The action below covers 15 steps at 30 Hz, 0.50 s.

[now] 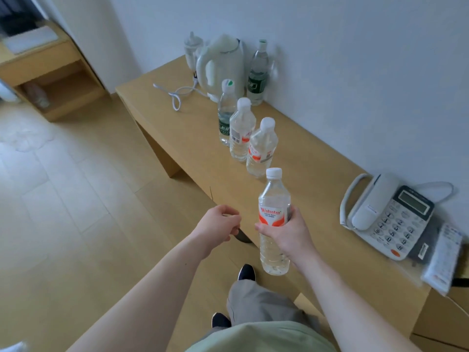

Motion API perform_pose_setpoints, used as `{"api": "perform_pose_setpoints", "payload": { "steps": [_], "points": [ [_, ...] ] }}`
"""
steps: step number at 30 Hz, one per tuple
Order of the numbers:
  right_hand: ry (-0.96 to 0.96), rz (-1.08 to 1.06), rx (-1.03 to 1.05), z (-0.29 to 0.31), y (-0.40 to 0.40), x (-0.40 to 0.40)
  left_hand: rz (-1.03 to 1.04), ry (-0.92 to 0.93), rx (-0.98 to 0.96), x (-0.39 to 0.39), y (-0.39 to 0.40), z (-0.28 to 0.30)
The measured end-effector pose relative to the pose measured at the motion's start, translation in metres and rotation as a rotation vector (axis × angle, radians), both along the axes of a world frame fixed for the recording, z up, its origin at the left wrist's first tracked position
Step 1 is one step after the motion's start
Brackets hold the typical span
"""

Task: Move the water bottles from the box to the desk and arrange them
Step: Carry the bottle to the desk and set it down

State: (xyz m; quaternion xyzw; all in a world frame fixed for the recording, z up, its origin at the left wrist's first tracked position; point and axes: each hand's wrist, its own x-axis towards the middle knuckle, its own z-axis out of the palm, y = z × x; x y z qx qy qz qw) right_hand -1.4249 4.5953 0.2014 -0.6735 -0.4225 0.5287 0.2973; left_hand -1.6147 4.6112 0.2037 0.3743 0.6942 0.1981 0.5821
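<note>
I'm looking down on a long wooden bench [317,158] set against the white wall. At its far end stands a white kettle [223,64], its cord [175,94] looped toward the front edge, with a green-label bottle [258,74] just beside it at the wall. From there a row of water bottles runs toward me along the middle: a second green-label bottle [225,113], then two red-label bottles [241,129] and [261,148], close together. Near the right end by the wall sits a white phone [388,217], and a remote [442,257] lies at the front right corner. My right hand [288,233] has its grip wrapped round the held bottle [274,219], upright, above the front edge, nearest in the row. My left hand [219,223], grip loosely curled, holds nothing.
</note>
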Motion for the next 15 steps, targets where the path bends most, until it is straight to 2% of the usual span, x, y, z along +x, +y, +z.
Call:
{"api": "perform_pose_setpoints", "payload": {
  "steps": [8, 15],
  "points": [
    [-0.024, -0.089, 0.097, 0.005, 0.073, 0.008, -0.019, -0.023, 0.014, 0.004, 0.072, 0.004],
    [-0.055, -0.165, 0.198, -0.004, 0.092, 0.001, -0.094, -0.007, -0.021, 0.004, 0.109, -0.001]
  ]
}}
